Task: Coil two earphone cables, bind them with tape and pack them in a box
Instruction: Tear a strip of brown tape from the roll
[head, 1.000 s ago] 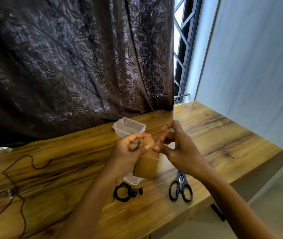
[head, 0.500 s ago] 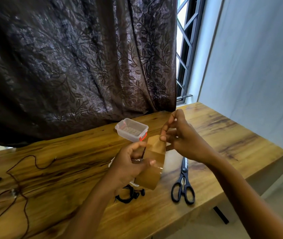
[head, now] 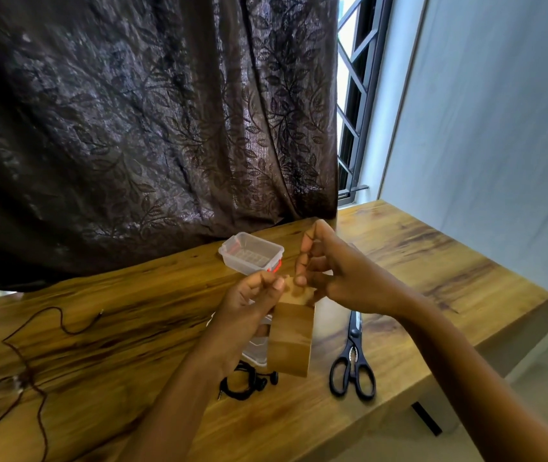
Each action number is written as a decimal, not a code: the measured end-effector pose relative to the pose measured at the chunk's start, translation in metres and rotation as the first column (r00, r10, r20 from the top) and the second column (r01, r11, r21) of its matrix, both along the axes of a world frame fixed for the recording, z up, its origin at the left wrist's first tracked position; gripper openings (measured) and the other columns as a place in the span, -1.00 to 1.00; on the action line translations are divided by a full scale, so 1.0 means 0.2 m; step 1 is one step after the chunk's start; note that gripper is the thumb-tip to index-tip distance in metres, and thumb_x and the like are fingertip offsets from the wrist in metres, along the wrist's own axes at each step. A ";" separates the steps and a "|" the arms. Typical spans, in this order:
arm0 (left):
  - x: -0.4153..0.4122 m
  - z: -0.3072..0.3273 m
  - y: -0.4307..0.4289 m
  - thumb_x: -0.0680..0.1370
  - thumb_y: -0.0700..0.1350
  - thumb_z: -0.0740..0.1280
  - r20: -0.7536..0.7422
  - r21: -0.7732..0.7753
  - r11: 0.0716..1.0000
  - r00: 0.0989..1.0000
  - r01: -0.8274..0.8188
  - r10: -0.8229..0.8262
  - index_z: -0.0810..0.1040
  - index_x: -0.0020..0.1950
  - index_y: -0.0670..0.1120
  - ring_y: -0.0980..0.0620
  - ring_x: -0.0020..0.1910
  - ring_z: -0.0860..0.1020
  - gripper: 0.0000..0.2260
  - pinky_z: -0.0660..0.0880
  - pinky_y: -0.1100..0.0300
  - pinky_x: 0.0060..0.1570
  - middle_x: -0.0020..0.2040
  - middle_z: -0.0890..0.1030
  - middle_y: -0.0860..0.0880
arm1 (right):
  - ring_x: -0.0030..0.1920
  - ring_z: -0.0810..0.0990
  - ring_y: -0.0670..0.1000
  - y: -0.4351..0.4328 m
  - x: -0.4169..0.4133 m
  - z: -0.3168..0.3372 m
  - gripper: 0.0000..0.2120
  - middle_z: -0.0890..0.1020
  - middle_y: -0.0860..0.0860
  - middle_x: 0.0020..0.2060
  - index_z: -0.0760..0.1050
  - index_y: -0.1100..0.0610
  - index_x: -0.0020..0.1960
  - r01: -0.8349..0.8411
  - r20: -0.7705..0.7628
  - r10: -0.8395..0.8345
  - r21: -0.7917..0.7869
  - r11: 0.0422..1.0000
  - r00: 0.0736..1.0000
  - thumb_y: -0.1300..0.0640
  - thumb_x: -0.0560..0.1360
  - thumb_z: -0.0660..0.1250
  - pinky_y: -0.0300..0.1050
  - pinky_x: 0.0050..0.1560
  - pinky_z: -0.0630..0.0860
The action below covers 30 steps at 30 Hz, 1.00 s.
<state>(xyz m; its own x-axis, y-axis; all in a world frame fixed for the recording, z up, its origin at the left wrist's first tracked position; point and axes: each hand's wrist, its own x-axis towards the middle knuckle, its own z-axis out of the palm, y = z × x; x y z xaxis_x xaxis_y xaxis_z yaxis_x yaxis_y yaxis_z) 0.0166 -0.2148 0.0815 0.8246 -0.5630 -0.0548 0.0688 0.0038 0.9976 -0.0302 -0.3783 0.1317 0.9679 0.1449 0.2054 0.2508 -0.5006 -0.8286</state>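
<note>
tape roll [head: 292,341] gripped in left hand [head: 245,315] fingers | right hand [head: 342,278] fingers pinch its end, lower than before

Dark leaf-patterned curtain [head: 149,128] behind wooden table [head: 432,261]; barred window [head: 355,95] right of it; black scissors [head: 353,341] flat on table.

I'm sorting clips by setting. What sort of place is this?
Probably a room in a home, not a workshop: a wooden table stands by a barred window hung with a dark leaf-patterned curtain, and household scissors lie on it.
</note>
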 end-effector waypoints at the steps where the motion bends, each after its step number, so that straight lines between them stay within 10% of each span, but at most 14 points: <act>1: 0.00 0.00 -0.01 0.52 -0.02 0.28 0.027 -0.001 1.000 0.999 -0.016 0.016 0.57 0.01 -0.02 -0.01 -0.12 0.59 -0.85 0.53 0.15 -0.30 -0.04 0.66 -0.09 | -0.11 0.58 0.20 0.00 0.00 0.00 -0.60 0.53 0.19 -0.16 0.24 0.09 -0.03 0.009 -0.003 -0.009 0.006 1.000 1.000 0.52 0.41 0.29 0.00 -0.22 0.60; 10: 0.03 0.01 -0.03 0.57 -0.04 0.22 0.180 -0.010 0.991 0.975 -0.134 0.134 0.50 0.01 -0.10 -0.08 -0.10 0.53 -0.84 0.47 0.03 -0.16 0.00 0.61 -0.23 | -0.17 0.64 0.02 -0.07 -0.03 -0.10 -0.76 0.62 0.10 -0.21 0.38 0.25 -0.03 0.381 -0.023 -0.391 0.287 0.879 0.920 0.04 0.54 0.20 -0.01 -0.14 0.61; 18: 0.04 -0.02 -0.02 0.57 -0.10 0.23 0.191 0.003 0.992 0.974 -0.125 0.122 0.46 -0.04 -0.08 0.00 -0.12 0.58 -0.93 0.53 0.05 -0.21 -0.12 0.66 0.02 | -0.07 0.58 0.12 -0.16 -0.11 -0.73 -0.66 0.59 0.15 -0.08 0.42 0.22 0.02 0.628 -0.286 -0.752 -0.419 0.656 0.595 -0.06 0.49 0.31 0.07 -0.03 0.55; 30: 0.07 -0.01 -0.03 0.58 -0.08 0.21 0.214 -0.005 0.995 0.972 -0.095 0.094 0.44 -0.07 -0.04 0.11 -0.18 0.56 -0.93 0.51 0.23 -0.34 -0.16 0.65 0.12 | -0.12 0.58 0.14 -0.14 -0.15 -0.99 -0.65 0.56 0.11 -0.14 0.33 0.19 -0.06 0.710 -0.318 -0.822 -0.415 0.569 0.473 0.08 0.34 0.44 0.04 -0.14 0.57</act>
